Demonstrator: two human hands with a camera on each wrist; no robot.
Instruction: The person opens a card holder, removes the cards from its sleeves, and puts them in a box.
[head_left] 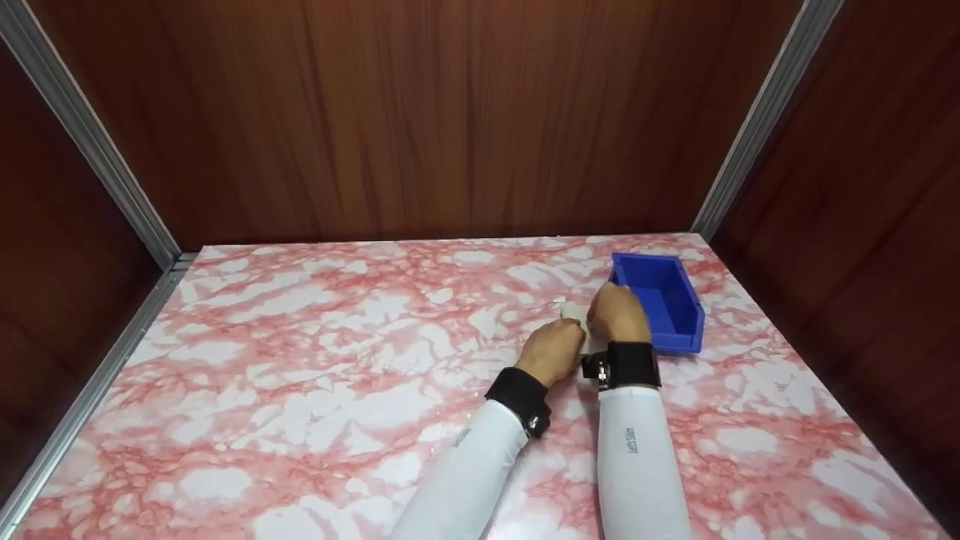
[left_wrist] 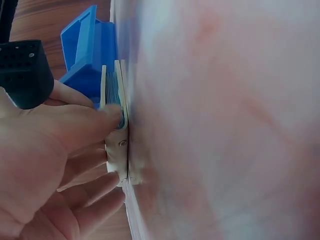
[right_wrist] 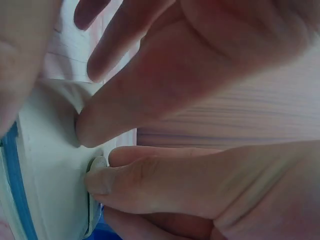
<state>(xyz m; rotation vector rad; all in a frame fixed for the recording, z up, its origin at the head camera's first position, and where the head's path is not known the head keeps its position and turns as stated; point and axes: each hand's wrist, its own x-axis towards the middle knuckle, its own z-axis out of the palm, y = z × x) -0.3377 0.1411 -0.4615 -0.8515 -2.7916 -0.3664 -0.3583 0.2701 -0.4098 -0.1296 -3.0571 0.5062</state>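
Note:
A cream wallet point(left_wrist: 117, 155) with blue inner layers stands on edge at the table surface, between both hands. In the head view only a small pale part of the wallet point(head_left: 574, 310) shows past the knuckles. My left hand point(head_left: 553, 351) holds it from the left, thumb over the blue layers and other fingers along the cream side. Just beside, my right hand point(head_left: 619, 315) pinches a small tab point(right_wrist: 96, 200) on the wallet's cream face between thumb and finger. A left-hand fingertip point(right_wrist: 92, 132) presses that face near the tab.
An open blue bin point(head_left: 660, 300) stands right beside my right hand. The table point(head_left: 300, 375) has a red and white marbled top. Brown wood-look panels point(head_left: 450, 120) rise behind it and at both sides, with grey metal posts at the corners.

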